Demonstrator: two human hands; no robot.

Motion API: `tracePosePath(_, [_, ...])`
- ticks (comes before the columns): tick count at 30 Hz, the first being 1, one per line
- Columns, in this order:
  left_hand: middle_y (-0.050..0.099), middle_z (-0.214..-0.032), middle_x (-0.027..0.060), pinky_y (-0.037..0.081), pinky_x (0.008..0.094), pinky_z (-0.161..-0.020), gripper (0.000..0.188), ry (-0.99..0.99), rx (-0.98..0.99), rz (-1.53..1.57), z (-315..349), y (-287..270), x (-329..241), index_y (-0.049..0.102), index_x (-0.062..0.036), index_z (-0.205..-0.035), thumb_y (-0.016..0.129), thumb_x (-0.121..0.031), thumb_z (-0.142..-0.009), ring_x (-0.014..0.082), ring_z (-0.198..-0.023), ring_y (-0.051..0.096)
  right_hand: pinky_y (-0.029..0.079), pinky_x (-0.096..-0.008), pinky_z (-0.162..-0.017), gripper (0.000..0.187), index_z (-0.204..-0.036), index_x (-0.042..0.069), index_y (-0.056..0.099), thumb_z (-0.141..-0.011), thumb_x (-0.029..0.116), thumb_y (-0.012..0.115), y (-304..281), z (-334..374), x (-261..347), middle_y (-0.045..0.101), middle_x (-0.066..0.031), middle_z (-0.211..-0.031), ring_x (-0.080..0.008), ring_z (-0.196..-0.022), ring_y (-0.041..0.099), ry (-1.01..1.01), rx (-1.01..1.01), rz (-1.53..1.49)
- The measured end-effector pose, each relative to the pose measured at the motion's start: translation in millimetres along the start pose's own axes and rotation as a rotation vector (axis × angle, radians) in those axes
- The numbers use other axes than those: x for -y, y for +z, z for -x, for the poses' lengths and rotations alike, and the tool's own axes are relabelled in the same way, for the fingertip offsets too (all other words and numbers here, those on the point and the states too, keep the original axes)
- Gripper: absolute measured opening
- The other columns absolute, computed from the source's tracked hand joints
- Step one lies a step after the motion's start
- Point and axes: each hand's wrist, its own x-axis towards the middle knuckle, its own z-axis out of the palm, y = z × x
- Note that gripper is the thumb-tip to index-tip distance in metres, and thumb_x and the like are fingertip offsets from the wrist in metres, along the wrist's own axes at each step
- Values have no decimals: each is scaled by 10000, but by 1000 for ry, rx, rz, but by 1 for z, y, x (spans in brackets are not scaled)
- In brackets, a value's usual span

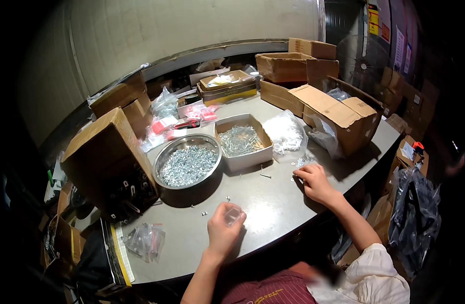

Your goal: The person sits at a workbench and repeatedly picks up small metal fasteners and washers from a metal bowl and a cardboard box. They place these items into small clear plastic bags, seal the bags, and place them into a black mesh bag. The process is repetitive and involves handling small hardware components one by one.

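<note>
My left hand (223, 230) is closed around a small clear plastic cup (233, 216), held just above the near part of the table. My right hand (316, 183) is lowered to the tabletop at the right, its fingertips drawn together among small whitish washers (302, 160). Whatever lies between those fingertips is too small to make out. A steel bowl (160, 185) full of short silvery screws stands beyond my left hand. Beside it, a white box (250, 161) contains long thin screws. An open clear bag (285, 133) of small white pieces lies just past my right hand.
Several loose screws (265, 176) are scattered on the grey table (273, 202). On the left, a tipped cardboard box (103, 152) holds metal parts, with a zip bag (147, 242) nearer. Red-and-white packets (164, 125) lie behind the bowl. Large cartons (339, 114) stand at the back right.
</note>
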Motion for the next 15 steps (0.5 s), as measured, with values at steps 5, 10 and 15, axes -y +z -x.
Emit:
tracePosePath(5, [698, -875, 11, 516, 258, -753, 159, -8, -16, 10, -1, -2, 4, 635, -31, -972, 775, -81, -914, 85, -809, 649, 364, -474, -1100, 473, -1156, 57, 701, -714, -78, 598, 0, 4, 7, 664, -125, -1140, -353, -1164, 555, -3, 69, 115])
tracePosePath(10, [694, -868, 5, 515, 256, -751, 149, 8, 18, -16, -2, -2, 1, 643, -28, -962, 775, -76, -910, 79, -810, 648, 363, -512, -1137, 388, -1134, 67, 689, -761, -31, 654, -12, 12, 34, 658, -93, -1078, -301, -1071, 609, -198, 115, 87])
tracePosePath(15, [696, -868, 6, 515, 254, -752, 144, -12, 4, 15, 2, -5, 2, 649, -25, -965, 771, -81, -913, 77, -802, 644, 379, -517, -1148, 300, -1152, 87, 679, -862, 112, 751, -30, 34, 90, 641, -48, -1019, -219, -981, 654, -428, 158, 15])
